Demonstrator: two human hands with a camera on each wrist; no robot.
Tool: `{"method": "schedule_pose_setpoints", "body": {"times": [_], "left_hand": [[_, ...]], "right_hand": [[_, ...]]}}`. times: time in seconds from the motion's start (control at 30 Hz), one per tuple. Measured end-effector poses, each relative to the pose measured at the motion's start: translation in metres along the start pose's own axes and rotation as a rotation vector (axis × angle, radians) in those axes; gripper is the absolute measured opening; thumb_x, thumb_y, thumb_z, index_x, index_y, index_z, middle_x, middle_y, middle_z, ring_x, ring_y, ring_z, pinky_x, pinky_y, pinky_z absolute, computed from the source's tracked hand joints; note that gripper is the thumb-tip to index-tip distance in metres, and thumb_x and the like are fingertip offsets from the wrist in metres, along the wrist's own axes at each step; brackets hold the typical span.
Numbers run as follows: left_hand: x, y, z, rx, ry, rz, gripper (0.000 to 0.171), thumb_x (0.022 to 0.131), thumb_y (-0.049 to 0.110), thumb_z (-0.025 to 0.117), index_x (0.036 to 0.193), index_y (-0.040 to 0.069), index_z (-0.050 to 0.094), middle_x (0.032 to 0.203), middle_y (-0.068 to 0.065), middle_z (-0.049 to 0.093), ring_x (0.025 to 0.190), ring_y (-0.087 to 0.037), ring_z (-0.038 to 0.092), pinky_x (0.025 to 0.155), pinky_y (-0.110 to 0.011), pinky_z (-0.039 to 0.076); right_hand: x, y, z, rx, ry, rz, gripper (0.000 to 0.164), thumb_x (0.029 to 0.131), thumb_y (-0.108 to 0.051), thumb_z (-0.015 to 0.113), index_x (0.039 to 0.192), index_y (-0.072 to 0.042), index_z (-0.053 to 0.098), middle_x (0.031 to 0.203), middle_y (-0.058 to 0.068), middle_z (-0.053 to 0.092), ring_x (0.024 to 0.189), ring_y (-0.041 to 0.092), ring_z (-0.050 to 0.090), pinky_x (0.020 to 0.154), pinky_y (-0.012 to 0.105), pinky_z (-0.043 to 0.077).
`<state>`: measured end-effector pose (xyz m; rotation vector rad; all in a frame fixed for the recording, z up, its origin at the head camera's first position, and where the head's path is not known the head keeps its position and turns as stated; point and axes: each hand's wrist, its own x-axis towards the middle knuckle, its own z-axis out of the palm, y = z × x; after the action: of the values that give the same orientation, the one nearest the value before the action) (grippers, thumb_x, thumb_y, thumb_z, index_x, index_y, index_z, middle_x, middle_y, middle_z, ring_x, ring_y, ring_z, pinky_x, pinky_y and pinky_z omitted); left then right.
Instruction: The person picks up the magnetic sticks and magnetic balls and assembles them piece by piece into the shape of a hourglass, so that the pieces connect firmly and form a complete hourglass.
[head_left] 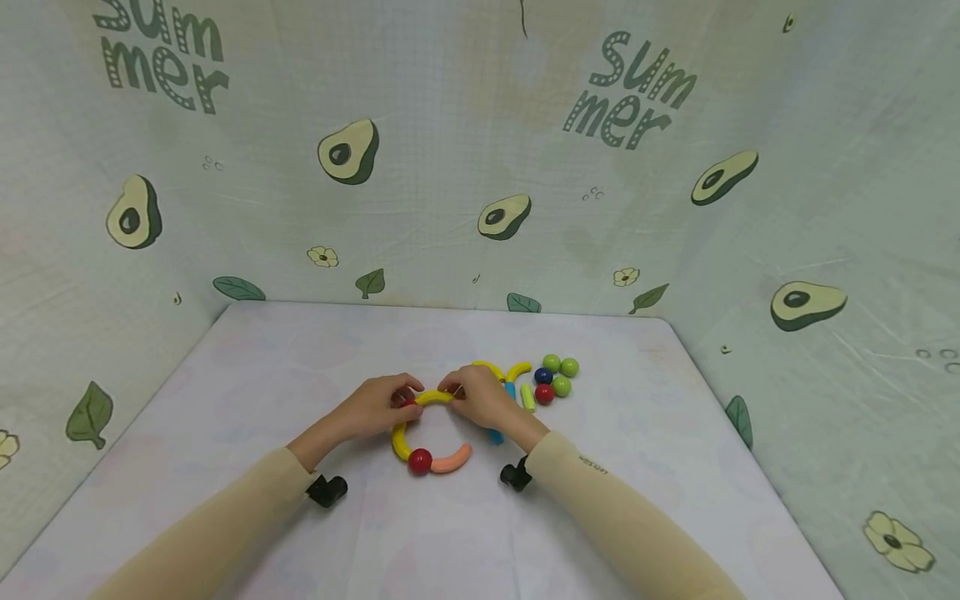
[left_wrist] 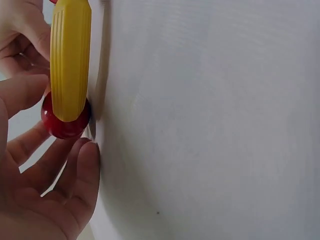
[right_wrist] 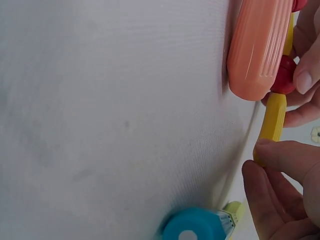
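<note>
Working left to right: your left hand grips the upper red ball between thumb and fingers, which cover part of it in the head view. From that ball the left yellow rod curves toward you to the lower red ball, clear of your fingers. The peach rod extends right from there, far end free.

The upper yellow rod spans your two hands: left end at the upper red ball, right end pinched by the thumb and fingers of your right hand. Those fingertips hide its tip.

Your right hand and wrist partly mask a blue piece; cannot tell whether the blue patch beyond the wrist is the same one. Yellow pieces lie behind that hand, also partly covered. Further right: a light green rod, then a cluster of green balls, a dark blue ball and another red ball.

Wrist views: left yellow rod and peach rod cropped at the top edge, blue piece at the bottom.
</note>
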<state>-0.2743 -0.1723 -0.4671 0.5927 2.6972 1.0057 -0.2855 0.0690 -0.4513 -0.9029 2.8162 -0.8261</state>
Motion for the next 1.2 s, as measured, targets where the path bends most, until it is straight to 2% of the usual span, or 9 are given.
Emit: {"method": "schedule_pose_setpoints", "body": {"times": [0.27,0.6,0.83,1.0,1.2], "left_hand": [[0.006,0.002,0.006,-0.019,0.017,-0.014,0.031,0.098,0.021,0.077,0.127,0.013,0.069,0.099,0.000,0.072,0.084,-0.015,0.063,0.074,-0.029,0.057],[0.013,0.006,0.013,-0.011,0.049,-0.096,0.026,0.097,0.023,0.074,0.121,0.014,0.071,0.094,-0.001,0.068,0.077,-0.017,0.059,0.066,-0.027,0.052],[0.012,0.009,0.013,-0.017,0.059,-0.107,0.024,0.097,0.022,0.074,0.120,0.015,0.070,0.093,-0.002,0.067,0.076,-0.017,0.058,0.065,-0.028,0.051],[0.012,0.009,0.013,0.002,0.060,-0.114,0.024,0.098,0.023,0.074,0.120,0.016,0.070,0.094,-0.001,0.066,0.076,-0.017,0.057,0.065,-0.028,0.050],[0.011,0.009,0.013,0.016,0.067,-0.128,0.022,0.098,0.023,0.073,0.119,0.017,0.070,0.095,-0.001,0.066,0.079,-0.018,0.057,0.067,-0.029,0.050]], "right_hand": [[0.001,0.000,0.005,0.016,0.023,-0.022,0.025,0.096,-0.001,0.077,0.120,-0.006,0.078,0.113,0.008,0.078,0.098,0.018,0.072,0.089,0.030,0.059],[-0.001,-0.001,0.005,0.015,0.042,-0.023,0.024,0.095,-0.002,0.078,0.118,-0.007,0.079,0.112,0.006,0.078,0.097,0.017,0.071,0.087,0.028,0.059],[-0.004,0.000,0.005,0.029,0.047,-0.021,0.023,0.095,-0.002,0.077,0.118,-0.005,0.079,0.113,0.007,0.078,0.097,0.018,0.072,0.086,0.028,0.060],[-0.012,0.001,-0.004,0.040,0.048,-0.019,0.024,0.097,-0.002,0.075,0.120,-0.005,0.078,0.115,0.007,0.077,0.098,0.019,0.071,0.086,0.029,0.059],[-0.030,0.011,-0.025,0.028,0.064,-0.007,0.027,0.096,-0.004,0.077,0.123,-0.006,0.077,0.119,0.008,0.075,0.099,0.021,0.069,0.087,0.035,0.060]]}}
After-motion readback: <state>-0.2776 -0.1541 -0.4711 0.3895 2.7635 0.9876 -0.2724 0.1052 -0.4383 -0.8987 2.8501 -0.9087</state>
